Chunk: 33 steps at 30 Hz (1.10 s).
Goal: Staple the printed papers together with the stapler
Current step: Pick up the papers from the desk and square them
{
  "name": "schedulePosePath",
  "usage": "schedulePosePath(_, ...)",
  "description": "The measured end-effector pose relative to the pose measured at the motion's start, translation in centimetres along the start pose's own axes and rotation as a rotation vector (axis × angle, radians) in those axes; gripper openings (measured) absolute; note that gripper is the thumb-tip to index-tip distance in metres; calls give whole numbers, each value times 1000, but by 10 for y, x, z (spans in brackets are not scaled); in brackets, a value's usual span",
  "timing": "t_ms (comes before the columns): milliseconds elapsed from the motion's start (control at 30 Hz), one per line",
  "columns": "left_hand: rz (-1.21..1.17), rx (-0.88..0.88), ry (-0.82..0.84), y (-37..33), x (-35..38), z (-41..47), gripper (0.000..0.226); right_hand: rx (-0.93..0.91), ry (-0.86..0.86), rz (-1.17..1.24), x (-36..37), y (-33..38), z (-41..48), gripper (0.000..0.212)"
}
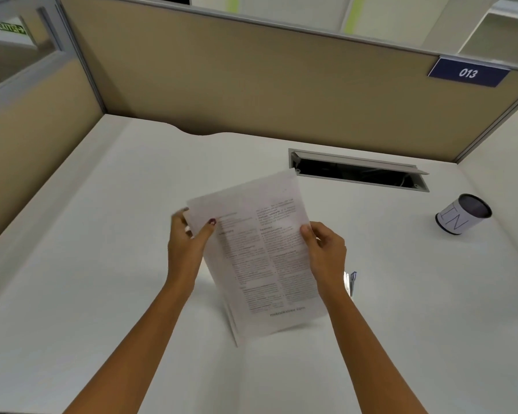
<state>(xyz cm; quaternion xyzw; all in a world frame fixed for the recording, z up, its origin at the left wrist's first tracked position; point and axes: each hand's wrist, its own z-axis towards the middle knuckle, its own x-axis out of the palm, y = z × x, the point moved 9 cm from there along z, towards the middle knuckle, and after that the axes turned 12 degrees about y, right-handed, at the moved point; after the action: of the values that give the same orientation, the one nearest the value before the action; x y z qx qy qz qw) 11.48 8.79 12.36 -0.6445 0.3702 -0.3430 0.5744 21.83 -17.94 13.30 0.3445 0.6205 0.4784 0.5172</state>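
**Printed papers held upright over white cubicle desk**

Item 1. Printed papers (260,255): a thin stack of white sheets, two columns of small print on the front page, text too blurred to read. Held in the air at the middle of the scene, standing on end and leaning to the left, the lower corner down at or just above the desk; contact cannot be told. Edges of the back sheets show along the lower left side.

Item 2. Left hand (187,243): closed on the left edge of the papers near the top, thumb on the printed face, fingers behind. Dark red polish on the thumbnail. Forearm bare.

Item 3. Right hand (326,249): closed on the right edge of the papers, thumb on the front, fingers curled behind. Forearm bare.

Item 4. Stapler (350,282): only a small part shows, pale with a blue piece, just right of the right wrist and largely hidden by it. It appears to lie on the desk, held by neither hand.

Item 5. Desk (102,264): white, corner-shaped.

Item 6. Cable slot (359,174): long, dark, with a grey flap raised, set in the desk far right of the papers.

Item 7. Cup (464,215): white, dark inside, hand-drawn marks on its side, standing well to the right.

Item 8. Partition (251,85): tan fabric panels behind the desk, with a blue plate (468,73) reading 013 at far right.
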Motion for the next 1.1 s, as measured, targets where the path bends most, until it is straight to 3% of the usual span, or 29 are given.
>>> schedulePosePath(133, 288, 190, -34, -36, 1, 3, 45, -39, 55, -52, 5, 8, -2, 15)
schedulePosePath(200, 525, 238, -15, -48, 10, 4, 40, -74, 74, -93, 7, 12, -3, 13)
schedulePosePath(300, 690, 253, 56, -55, 27, 5, 45, -154, 95, -128, 11, 21, -7, 12)
schedulePosePath(567, 585, 210, 226, -59, 51, -1, 19, -254, 103, -225, 15, 30, -10, 13)
schedulePosePath(667, 620, 200, 241, -57, 50, -2, 18, -211, -35, -209, 2, 18, -18, 18)
schedulePosePath(800, 655, 217, 237, -55, 49, -6, 22, -74, -376, -207, -47, -20, -36, 15)
schedulePosePath(867, 645, 211, 225, -54, 47, -7, 20, 83, -450, -256, -68, -51, -41, 21)
schedulePosePath(1000, 601, 182, 179, -48, 43, -12, 18, 421, -389, -483, -80, -106, -50, 40)
schedulePosePath(1100, 576, 166, 148, -44, 42, -15, 14, 561, -268, -634, -74, -129, -56, 54)
